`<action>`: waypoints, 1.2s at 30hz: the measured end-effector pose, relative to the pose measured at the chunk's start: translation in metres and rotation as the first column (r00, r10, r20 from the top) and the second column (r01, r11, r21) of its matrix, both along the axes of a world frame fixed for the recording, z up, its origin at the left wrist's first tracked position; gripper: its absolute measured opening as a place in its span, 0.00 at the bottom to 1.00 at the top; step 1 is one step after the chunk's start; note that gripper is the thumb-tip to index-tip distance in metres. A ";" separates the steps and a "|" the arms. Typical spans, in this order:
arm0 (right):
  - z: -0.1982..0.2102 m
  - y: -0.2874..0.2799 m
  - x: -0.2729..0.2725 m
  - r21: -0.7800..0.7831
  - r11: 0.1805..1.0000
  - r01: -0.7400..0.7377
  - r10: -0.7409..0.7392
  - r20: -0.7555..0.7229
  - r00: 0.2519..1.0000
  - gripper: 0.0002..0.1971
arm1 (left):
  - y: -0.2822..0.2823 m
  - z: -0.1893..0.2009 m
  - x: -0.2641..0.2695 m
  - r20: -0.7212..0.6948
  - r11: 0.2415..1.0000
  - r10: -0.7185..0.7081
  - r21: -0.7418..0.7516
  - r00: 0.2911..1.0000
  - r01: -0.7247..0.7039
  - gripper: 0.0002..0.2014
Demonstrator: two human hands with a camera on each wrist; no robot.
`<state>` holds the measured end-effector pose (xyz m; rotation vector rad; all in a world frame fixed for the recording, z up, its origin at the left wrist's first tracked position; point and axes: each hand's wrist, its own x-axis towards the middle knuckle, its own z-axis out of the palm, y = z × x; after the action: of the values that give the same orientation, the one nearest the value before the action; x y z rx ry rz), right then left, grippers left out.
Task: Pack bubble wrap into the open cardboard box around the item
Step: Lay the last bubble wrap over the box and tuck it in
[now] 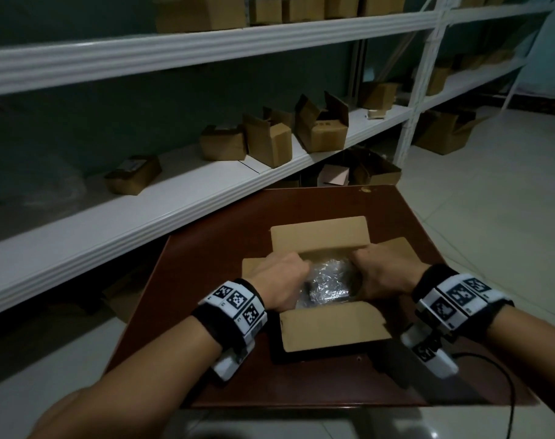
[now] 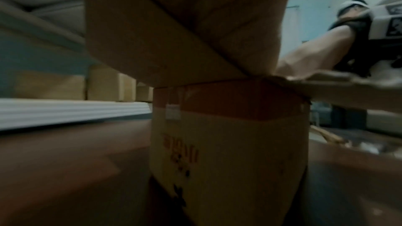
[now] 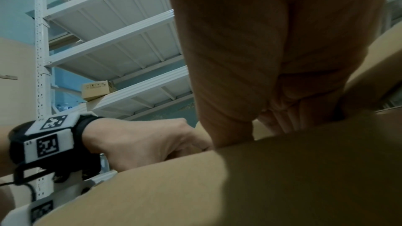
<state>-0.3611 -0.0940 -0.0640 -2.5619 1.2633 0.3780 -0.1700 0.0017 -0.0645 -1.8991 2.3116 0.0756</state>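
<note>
Bubble wrap is seen down inside the open box, which is set on a brown table. The left hand and right hand are both dipped into the box, one at each side. The fingers are hidden inside, so how they are held cannot be told.

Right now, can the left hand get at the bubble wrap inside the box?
Probably yes: the left hand already reaches into the open cardboard box, flaps folded outward, and nothing covers the bubble wrap. Its fingers are hidden.
</note>
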 end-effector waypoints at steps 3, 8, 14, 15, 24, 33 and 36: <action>0.005 0.004 0.000 -0.023 1.000 0.013 -0.014 -0.021 1.000 0.25 | -0.001 -0.006 0.002 -0.019 0.999 0.041 0.018 0.999 -0.041 0.09; 0.007 0.004 0.002 -0.009 0.999 0.032 -0.032 -0.014 0.999 0.30 | -0.001 0.012 0.011 -0.163 0.983 0.041 0.186 0.986 -0.010 0.26; 0.009 0.005 0.004 -0.009 1.000 0.011 -0.011 -0.007 1.000 0.28 | 0.005 0.040 0.031 -0.291 0.998 0.046 -0.026 0.955 -0.056 0.19; 0.008 0.004 0.004 -0.017 1.000 0.003 -0.003 -0.006 1.000 0.29 | 0.004 0.038 0.032 -0.262 0.997 0.061 -0.032 0.963 -0.072 0.18; 0.010 0.003 0.003 -0.039 0.999 0.024 -0.024 0.008 1.000 0.33 | -0.012 0.011 0.008 -0.178 0.986 0.109 0.142 0.978 -0.085 0.21; 0.009 0.004 0.003 -0.051 0.999 0.015 -0.014 0.013 1.000 0.30 | -0.023 -0.005 0.000 -0.006 0.976 0.104 0.193 0.995 -0.101 0.13; 0.014 0.011 -0.001 -0.047 0.999 -0.016 0.018 0.026 0.999 0.26 | -0.020 -0.011 0.001 0.038 0.980 0.090 0.172 0.995 -0.095 0.16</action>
<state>-0.3625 -0.0828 -0.0501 -2.6095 1.2563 0.3200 -0.1692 -0.0183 -0.0752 -1.9049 2.1205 0.2494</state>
